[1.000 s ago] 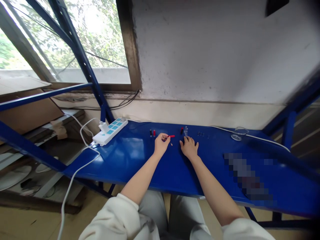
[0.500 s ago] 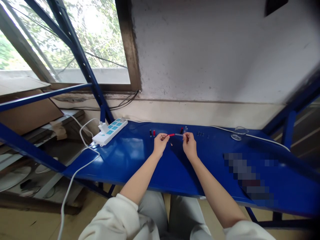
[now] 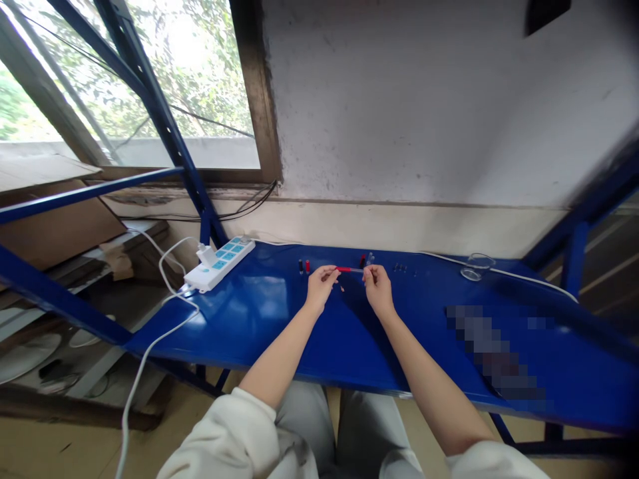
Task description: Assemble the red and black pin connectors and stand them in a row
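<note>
1. L hand (image 3: 322, 283): thumb + forefinger pinched on L end of red piece (image 3: 343, 269); other fingers curled. Held just above tabletop (image 3: 279, 319), mid-back area.
2. R hand (image 3: 378, 286): fingertips pinched on R end of thin pale rod (image 3: 356, 270). Same height as L hand, just beside it.
3. Red piece + thin pale rod: lie level in 1 line btwn the 2 hands, ends meeting; can't tell if joined. Too small for more detail.
4. Tiny pale speck (image 3: 342, 288): on tabletop, below the red piece, btwn the hands.
5. 2 small upright pegs, 1 black (image 3: 301, 266) + 1 red (image 3: 308, 266): side by side, just L of L hand.
6. Dark-red peg (image 3: 363, 261) + clear peg (image 3: 370, 258): just behind R hand's fingertips.
7. Row of small dark bits (image 3: 402, 269): near R hand, to its R.
8. Clear glass dish (image 3: 474, 270): far R, back edge, well apart from hands.
9. White cable (image 3: 529, 276): runs along back edge past the dish.
10. White power strip (image 3: 219, 262), blue sockets: back L corner, 1 white plug in it.
11. White cord (image 3: 150, 346): drops off L edge toward the floor.
12. Window (image 3: 190, 80): upper L, foliage outside.
</note>
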Tool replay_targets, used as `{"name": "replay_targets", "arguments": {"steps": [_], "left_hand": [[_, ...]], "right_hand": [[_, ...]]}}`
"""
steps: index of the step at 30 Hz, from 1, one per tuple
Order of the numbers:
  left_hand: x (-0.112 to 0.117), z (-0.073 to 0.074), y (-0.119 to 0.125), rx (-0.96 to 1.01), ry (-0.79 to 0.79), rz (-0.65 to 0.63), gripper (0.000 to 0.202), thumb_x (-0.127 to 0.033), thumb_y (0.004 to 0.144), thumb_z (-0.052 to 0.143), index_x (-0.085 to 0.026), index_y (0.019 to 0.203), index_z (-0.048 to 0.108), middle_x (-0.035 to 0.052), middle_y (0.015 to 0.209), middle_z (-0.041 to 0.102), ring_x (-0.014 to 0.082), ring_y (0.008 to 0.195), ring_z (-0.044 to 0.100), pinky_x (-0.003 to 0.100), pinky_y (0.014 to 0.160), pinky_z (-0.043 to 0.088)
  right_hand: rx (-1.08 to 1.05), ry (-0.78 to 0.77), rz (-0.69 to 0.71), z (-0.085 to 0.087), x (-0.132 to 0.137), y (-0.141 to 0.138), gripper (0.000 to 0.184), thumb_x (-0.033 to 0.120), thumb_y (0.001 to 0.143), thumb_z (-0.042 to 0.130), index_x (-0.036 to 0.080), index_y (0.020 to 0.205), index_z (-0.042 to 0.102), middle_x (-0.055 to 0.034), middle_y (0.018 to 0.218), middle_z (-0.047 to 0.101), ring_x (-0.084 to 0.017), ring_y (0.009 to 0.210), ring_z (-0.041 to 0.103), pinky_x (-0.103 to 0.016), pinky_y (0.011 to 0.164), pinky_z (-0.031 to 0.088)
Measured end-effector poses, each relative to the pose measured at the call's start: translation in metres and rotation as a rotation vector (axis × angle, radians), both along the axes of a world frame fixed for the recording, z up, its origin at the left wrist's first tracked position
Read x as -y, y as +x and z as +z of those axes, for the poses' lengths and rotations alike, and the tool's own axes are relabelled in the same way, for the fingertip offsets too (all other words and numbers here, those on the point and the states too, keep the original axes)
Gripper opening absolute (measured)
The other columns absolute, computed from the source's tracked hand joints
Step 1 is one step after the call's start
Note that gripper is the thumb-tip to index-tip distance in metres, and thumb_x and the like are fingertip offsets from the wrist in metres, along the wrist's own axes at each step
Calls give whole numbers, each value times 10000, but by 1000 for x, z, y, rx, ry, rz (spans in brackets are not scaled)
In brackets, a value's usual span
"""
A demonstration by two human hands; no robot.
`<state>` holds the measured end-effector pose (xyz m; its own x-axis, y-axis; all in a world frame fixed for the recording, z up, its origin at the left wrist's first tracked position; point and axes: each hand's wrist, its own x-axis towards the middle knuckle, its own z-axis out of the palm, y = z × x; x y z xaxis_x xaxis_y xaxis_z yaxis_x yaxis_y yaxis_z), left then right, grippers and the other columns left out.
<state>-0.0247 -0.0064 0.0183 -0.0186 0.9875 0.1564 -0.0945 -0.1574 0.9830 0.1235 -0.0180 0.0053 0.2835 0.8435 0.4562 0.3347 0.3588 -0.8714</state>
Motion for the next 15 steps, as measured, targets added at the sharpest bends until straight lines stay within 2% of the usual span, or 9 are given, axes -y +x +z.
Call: {"name": "replay_targets", "arguments": {"steps": [5,7,10,15], "left_hand": [[4,-3,4,-28,23,-273,433,-298,736,590,-175,1149,544,78,955,648,99,657,576,196,517,409],[6,-3,5,-34,35,-309,480,-288,727,600,-189,1189,512,66,948,644,93,654,573,192,517,411],[6,0,5,-39,53,-241,417,-285,712,611,-178,1112,568,47,862,646,89,612,569,202,526,427],[6,4,5,-22,62,-91,245,-281,663,653,-138,861,628,26,735,624,88,546,557,219,526,447]], "right_hand": [[-50,14,19,1,0,-2,221,411,817,434,191,822,462,16,640,500,-107,548,464,-237,544,376],[-80,18,23,2,0,-3,220,409,813,443,191,821,461,17,634,501,-104,535,461,-237,536,377],[-124,18,51,3,0,-3,219,408,810,450,190,813,461,20,627,500,-99,515,454,-236,520,374],[-161,-1,130,4,1,-6,217,402,808,460,185,828,471,21,624,502,-93,503,448,-231,505,368]]}}
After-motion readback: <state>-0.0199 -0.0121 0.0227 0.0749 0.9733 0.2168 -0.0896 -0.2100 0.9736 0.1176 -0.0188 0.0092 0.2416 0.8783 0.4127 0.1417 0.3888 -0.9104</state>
